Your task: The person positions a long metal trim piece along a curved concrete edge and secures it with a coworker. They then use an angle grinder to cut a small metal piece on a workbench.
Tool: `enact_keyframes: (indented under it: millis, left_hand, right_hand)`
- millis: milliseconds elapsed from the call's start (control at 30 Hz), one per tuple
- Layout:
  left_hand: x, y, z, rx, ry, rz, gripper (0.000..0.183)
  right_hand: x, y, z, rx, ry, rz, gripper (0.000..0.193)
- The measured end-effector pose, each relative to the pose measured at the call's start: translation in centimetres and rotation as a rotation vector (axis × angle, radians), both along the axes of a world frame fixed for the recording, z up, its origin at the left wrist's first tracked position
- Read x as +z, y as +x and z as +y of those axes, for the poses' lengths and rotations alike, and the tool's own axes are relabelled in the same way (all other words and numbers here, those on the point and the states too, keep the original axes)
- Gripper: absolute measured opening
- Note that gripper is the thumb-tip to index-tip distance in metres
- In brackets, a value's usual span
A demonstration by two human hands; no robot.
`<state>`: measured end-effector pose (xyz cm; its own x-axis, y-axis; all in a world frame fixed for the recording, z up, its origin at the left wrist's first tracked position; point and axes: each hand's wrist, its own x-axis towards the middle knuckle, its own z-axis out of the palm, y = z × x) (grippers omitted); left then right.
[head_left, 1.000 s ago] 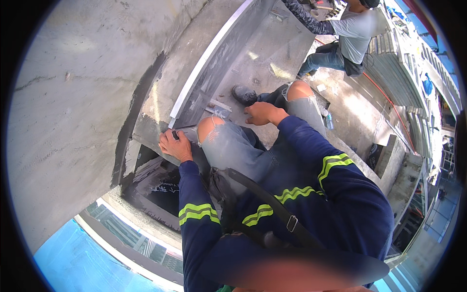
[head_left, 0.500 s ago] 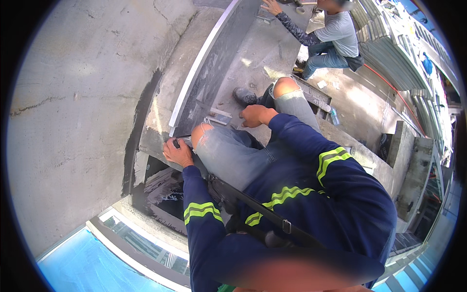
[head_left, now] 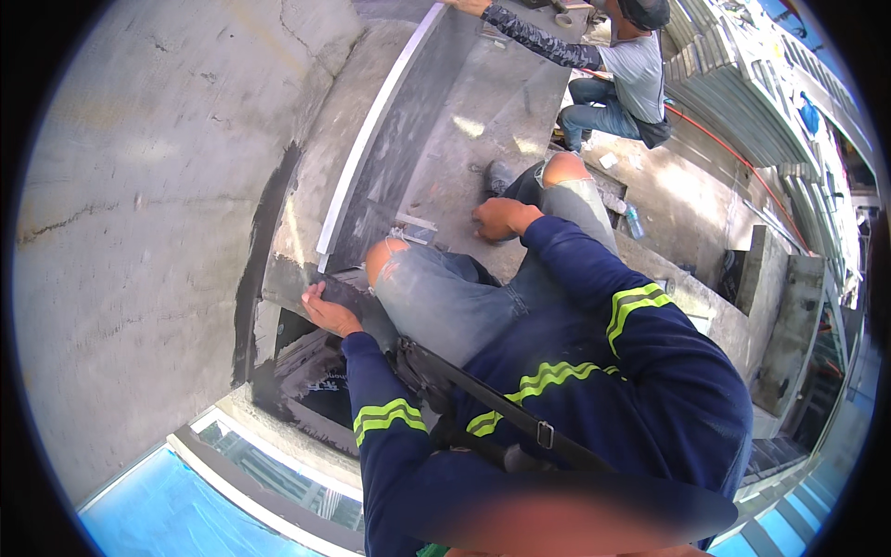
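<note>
A long pale straight bar [head_left: 373,130] runs along the edge of a dark grey, mortar-smeared face [head_left: 394,172], from the top of the view down to beside my left knee. Close to the bar's near end, my left hand [head_left: 332,312] hovers at or rests on the dark ledge [head_left: 348,295], its fingers loosely raised and apart, with nothing visible in them. In front of my knees, my right hand [head_left: 503,219] is closed, the fingers curled under; whatever it may hold is hidden. A co-worker's hand [head_left: 471,6] touches the bar's far end.
A co-worker [head_left: 637,79] crouches at the upper right. A concrete wall [head_left: 148,213] rises on my left. Small pale offcuts [head_left: 415,226] lie by my knee, and a plastic bottle [head_left: 634,221] lies to the right. Below my left arm is a dark opening [head_left: 320,381]; stacked panels [head_left: 724,102] stand far right.
My left hand has loosened from a small dark thing by the bar's end and shifted slightly down and left. My right hand has moved slightly right. The co-worker's arm reaches further left, onto the bar.
</note>
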<state>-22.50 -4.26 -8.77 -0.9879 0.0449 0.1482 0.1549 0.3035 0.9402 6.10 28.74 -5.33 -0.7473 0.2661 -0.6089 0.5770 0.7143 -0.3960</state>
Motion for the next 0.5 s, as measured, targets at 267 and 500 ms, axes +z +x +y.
enact_keyframes:
  millis: [267,500]
  left_hand:
    - [-0.6,0.0,0.2,-0.062,0.000,-0.067,0.064]
    - [-1.5,-0.3,0.0,-0.074,-0.065,-0.056,0.071]
  right_hand:
    - [-1.4,2.4,0.8,-0.063,-0.007,0.042,0.046]
    - [-1.7,2.4,0.7,-0.054,0.000,0.088,0.044]
